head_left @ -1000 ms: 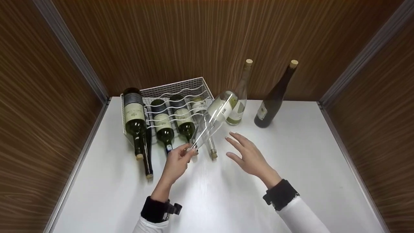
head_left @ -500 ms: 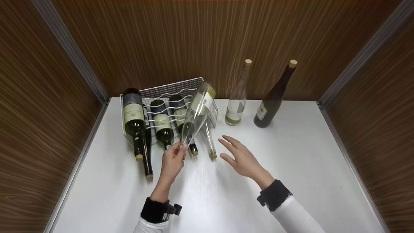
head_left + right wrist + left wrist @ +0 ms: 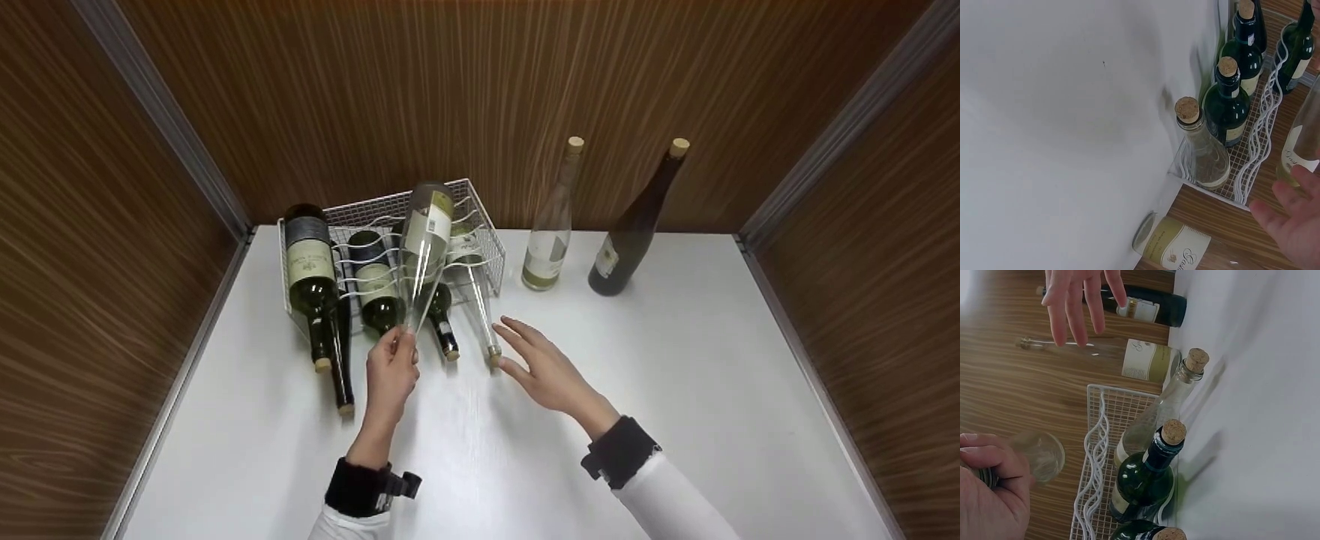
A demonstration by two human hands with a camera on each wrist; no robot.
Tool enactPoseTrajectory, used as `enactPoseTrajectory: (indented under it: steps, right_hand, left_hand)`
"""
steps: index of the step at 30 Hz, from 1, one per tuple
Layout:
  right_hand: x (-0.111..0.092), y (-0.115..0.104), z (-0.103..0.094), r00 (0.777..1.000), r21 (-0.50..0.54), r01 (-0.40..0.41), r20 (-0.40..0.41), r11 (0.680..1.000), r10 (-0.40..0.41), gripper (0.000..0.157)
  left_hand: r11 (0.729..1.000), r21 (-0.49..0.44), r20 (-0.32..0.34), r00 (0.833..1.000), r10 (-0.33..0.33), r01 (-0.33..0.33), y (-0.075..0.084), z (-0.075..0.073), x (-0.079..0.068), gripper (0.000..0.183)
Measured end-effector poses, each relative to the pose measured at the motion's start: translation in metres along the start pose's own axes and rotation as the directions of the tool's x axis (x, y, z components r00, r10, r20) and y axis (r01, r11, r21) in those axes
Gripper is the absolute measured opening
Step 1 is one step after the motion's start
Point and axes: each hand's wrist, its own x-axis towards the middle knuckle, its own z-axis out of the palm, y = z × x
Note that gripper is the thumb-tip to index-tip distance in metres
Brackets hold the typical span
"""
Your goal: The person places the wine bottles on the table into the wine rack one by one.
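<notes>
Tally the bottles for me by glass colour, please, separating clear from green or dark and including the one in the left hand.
Clear glass bottles: 3
Green or dark glass bottles: 5
Total: 8

Brown wood-grain panels, a back panel [image 3: 525,90], a left panel [image 3: 82,300] and a right panel [image 3: 885,262], enclose a glossy white tabletop [image 3: 712,420]. Grey metal strips [image 3: 171,120] line the rear corners. Toward the back, a clear corked bottle [image 3: 546,247] stands near a dark corked bottle [image 3: 636,229], both labelled, not touching.
</notes>
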Motion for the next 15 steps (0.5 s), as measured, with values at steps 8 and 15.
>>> enactPoseTrajectory:
  steps: [8,15]
  right_hand:
    - [0.008,-0.002,0.010,0.999,0.022,-0.006,0.049,1.000,0.005,0.055]
    - [0.012,-0.005,0.015,0.997,0.029,-0.010,0.079,1.000,0.008,0.059]
  left_hand:
    - [0.994,-0.104,-0.062,0.998,-0.023,0.016,0.000,-0.004,0.001,0.025]
    - [0.992,-0.127,-0.107,0.994,-0.031,0.017,-0.002,-0.007,0.007,0.027]
